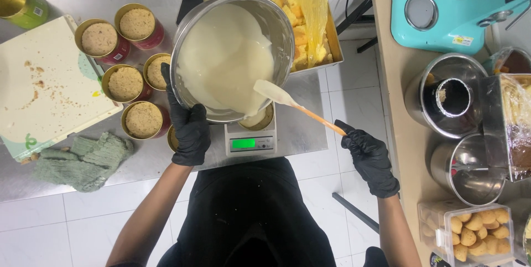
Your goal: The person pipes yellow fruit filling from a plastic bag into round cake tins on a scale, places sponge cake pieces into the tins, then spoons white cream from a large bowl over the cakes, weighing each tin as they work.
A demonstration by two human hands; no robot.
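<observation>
Green tin (21, 5): far left corner of the steel table (99, 167), lying tilted, open end showing.

Cream board (47, 87): flat on the table's left part, scattered with brown crumbs.

Green cloth (88, 159): crumpled, just below the board, near the table's front edge.

Round tins (126, 83): a cluster right of the board, each filled with a pale brown crumb layer; red sides show on several. One more sits partly hidden under the bowl's lower left edge.

Left hand (189, 129): black glove, clamped on the lower left rim of the steel bowl (274, 21), thumb over the rim, holding it tilted.

Steel bowl: held above the scale, holding pale cream batter (221, 57) that pools toward the lower edge.

Scale (250, 142): small, grey, green lit display, on the table beneath the bowl; a tin (260, 120) stands on it, mostly covered by the bowl.

Spatula (276, 94): white blade resting against the batter at the bowl's lower right rim, orange handle slanting down to the right.

Tray of yellow cake pieces (298, 29): behind the bowl, partly under clear plastic.

Right hand (369, 157): black glove, closed round the end of the spatula handle, over the tiled floor between the tables.

Side counter (395, 57), far right: turquoise mixer (453, 15), steel pots (448, 93), clear box of small golden biscuits (475, 231).
</observation>
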